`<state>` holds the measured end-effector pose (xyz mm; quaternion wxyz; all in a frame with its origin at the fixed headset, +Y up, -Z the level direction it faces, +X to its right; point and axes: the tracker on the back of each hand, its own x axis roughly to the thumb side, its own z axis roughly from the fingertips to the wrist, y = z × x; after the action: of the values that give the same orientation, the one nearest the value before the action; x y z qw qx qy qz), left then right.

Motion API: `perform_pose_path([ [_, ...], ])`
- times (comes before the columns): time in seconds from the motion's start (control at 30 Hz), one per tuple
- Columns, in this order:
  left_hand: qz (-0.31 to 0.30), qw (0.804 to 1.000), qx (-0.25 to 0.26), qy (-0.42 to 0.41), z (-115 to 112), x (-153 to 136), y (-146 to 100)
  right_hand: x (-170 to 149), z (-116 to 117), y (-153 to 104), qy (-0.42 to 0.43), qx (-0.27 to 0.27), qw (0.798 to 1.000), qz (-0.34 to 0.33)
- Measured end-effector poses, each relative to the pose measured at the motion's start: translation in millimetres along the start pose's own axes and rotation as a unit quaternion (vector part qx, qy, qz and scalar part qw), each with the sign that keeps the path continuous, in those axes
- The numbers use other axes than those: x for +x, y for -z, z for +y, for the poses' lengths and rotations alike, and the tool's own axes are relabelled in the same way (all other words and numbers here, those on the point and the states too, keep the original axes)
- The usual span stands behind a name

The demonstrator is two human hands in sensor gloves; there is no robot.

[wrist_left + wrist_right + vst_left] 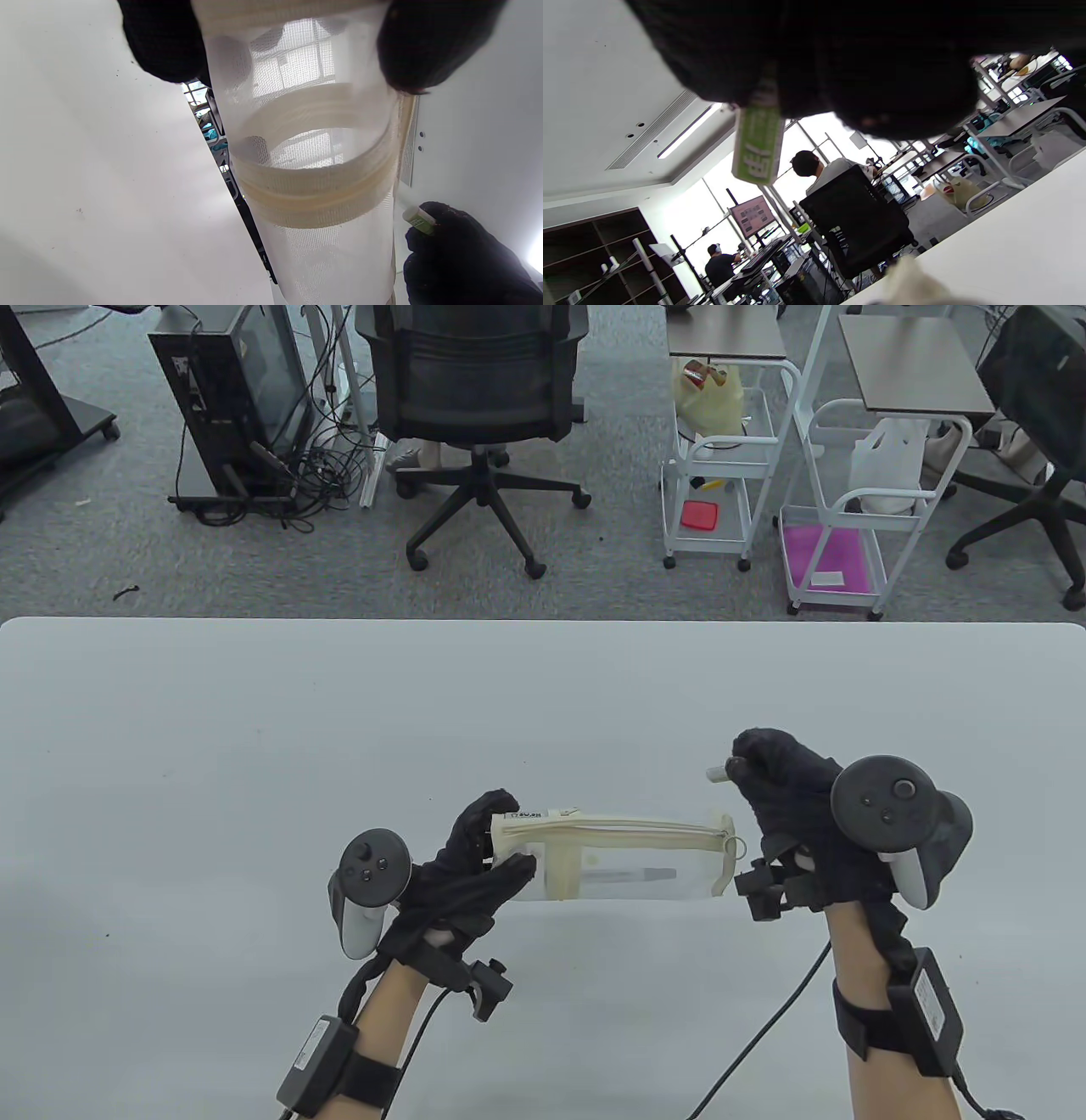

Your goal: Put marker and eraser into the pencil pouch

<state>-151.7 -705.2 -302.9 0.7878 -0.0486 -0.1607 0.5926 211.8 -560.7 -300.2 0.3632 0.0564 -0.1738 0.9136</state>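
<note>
Mesh pouch (619,865) in left hand (462,869) grip (marker (632,875) inside), eraser (715,773) pinched right hand (785,793)

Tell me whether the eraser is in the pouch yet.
Not yet. The right hand pinches the eraser above the pouch, which the left hand holds.

The table view is looking down from above the person onto the white table (543,687), facing the office beyond. The left wrist view is sitting very close under the pencil pouch (314,169), tilting up toward the ceiling. The right wrist view is angling upward too, sharing the eraser (757,144) with both
</note>
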Motion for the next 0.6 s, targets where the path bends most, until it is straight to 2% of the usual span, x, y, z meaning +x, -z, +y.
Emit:
perform_pose_path([
  [0.17,0.000,1.000,-0.004,0.008,-4,-1,0,27,22,-8,0.017,0.132,0.990,-0.053],
  [0.23,-0.003,1.000,-0.007,0.010,-5,0,0,34,31,-12,0.005,0.157,0.986,-0.060],
  [0.33,-0.007,1.000,-0.012,0.010,-6,0,0,41,43,-15,-0.034,0.156,0.985,-0.066],
  [0.6,-0.010,0.999,-0.013,0.029,-10,2,0,54,64,-26,-0.161,0.066,0.980,-0.092],
])
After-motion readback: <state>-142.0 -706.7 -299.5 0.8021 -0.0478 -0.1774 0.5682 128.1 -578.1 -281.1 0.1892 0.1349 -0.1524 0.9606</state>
